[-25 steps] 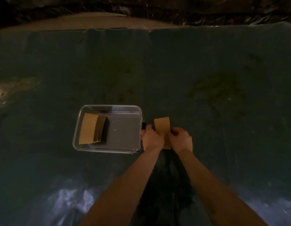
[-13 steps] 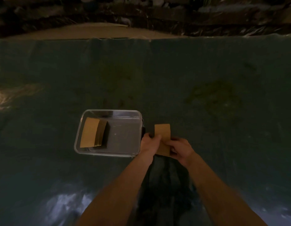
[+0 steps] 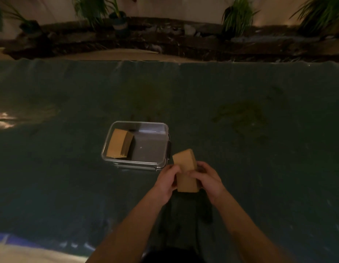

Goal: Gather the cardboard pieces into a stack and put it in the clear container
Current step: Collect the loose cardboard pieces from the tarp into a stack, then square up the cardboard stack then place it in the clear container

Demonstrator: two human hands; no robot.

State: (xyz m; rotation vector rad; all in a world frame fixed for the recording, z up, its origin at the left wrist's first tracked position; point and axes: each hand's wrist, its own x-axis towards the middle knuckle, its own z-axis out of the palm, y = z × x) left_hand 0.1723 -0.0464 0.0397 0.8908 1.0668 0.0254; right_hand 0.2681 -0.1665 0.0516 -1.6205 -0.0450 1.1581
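A stack of brown cardboard pieces (image 3: 184,168) is held just off the dark green cloth, tilted, between both hands. My left hand (image 3: 165,182) grips its left side and my right hand (image 3: 209,179) grips its right side. The clear container (image 3: 161,128) stands open on the cloth just to the left of the hands and a little farther away. Another stack of cardboard (image 3: 119,143) leans inside the container at its left end.
The dark green cloth (image 3: 240,111) covers the whole work surface. Beyond its far edge runs a dark ledge with potted plants (image 3: 238,16). A pale patch (image 3: 22,253) lies at the near left corner.
The stack has been lifted and tilted off the cloth, both hands still on it. The view has tipped upward, so the ledge and plants now show.
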